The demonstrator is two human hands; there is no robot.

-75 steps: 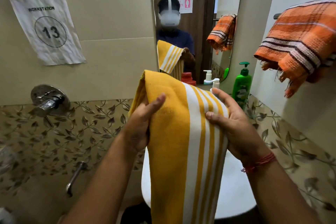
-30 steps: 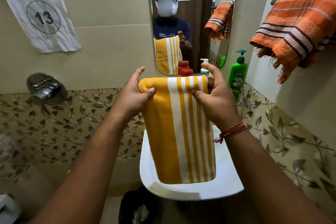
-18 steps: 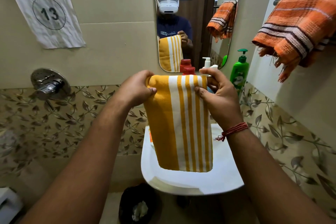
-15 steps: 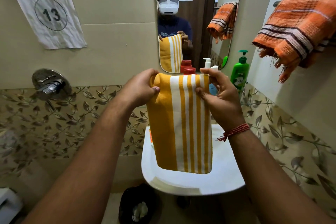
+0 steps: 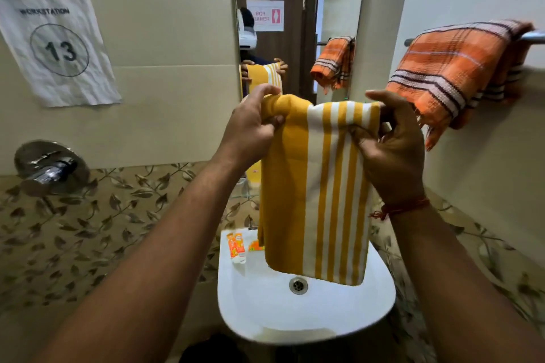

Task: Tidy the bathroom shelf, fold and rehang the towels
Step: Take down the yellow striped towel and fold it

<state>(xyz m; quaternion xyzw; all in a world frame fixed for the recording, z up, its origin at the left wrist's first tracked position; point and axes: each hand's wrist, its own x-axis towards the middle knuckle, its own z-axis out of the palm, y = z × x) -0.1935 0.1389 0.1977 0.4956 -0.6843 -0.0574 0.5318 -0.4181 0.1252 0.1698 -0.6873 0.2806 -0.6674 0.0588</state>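
Landmark: white basin [image 5: 380, 300], low in the middle of the view; all places are given from it.
Step in hand: folding appears finished; the yellow striped towel [image 5: 312, 186] is held up for rehanging, by judgement.
Towel, place: hangs in the air straight above the basin, its lower edge just over the drain [image 5: 298, 285].
Towel, look: a narrow folded panel, plain mustard on its left part, white and mustard stripes on its right; the top fold is bunched at the left corner and smooth elsewhere.
Left hand [image 5: 250, 130]: curled tight on the top left corner of the towel.
Right hand [image 5: 392, 141]: pinches the top right corner between thumb and fingers.
Rail [image 5: 530, 38]: up and to the right of the basin, carrying an orange checked towel [image 5: 448, 68] that is crumpled and uneven.
Next move: likely carry the panel right to the rail and drape it level; free rail length cannot be judged.
Also near: a small orange tube [image 5: 236, 247] on the basin's left rim.
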